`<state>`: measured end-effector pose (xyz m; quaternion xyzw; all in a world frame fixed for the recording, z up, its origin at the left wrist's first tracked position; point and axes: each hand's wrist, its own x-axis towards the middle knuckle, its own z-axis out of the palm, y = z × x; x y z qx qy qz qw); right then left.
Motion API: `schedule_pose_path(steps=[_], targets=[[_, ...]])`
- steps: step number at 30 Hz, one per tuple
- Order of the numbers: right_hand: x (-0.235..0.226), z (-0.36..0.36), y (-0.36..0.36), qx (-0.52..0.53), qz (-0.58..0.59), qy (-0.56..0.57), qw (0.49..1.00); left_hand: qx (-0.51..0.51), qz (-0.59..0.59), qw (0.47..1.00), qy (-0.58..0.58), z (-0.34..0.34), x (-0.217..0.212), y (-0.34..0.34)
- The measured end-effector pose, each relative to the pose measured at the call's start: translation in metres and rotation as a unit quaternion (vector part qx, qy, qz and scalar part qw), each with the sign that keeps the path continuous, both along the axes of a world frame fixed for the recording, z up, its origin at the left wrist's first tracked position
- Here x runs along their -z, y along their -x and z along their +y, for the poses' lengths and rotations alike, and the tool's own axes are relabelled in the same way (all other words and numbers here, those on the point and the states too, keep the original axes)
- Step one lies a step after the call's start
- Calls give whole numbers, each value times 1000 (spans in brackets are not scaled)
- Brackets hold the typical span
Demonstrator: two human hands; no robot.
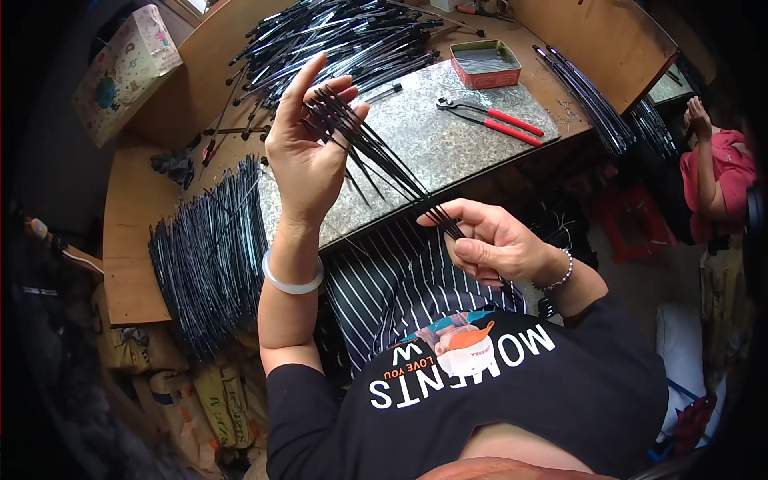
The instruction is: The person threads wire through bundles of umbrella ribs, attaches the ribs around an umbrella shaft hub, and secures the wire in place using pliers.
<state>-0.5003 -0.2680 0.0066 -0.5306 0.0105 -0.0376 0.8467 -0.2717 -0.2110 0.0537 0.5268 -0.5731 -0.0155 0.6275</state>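
Observation:
A small bunch of thin black rods (390,166) slants between my two hands, above the near edge of the stone-topped work surface (400,132). My left hand (308,152) is closed round the upper end, with its index finger pointing up and the rod tips showing between the fingers. A couple of rods splay away from the bunch below that hand. Lower down, in front of my striped apron (376,272), my right hand (492,244) pinches the other end between thumb and fingers. The very ends there are partly hidden by the hand.
A big heap of dark rods (336,40) lies at the back. A dense bundle of thin black rods (212,248) overhangs the left edge. Red-handled pliers (496,122) and a red tin (486,72) are at the right. More rods (584,100) lie beyond. Another person (716,172) sits far right.

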Motion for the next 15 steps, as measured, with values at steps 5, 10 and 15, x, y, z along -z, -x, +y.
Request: schedule_pose_path(steps=[5, 10, 15], targets=[[2, -3, -4, -4, 3, -30, 1000, -23, 20, 999, 31, -1, -10, -8], [35, -19, 11, 12, 67, -2, 998, -22, 96, 991, 90, -3, -21, -41], [61, -53, 26, 59, 85, 39, 994, -61, 108, 986, 107, -1, -27, -71]])
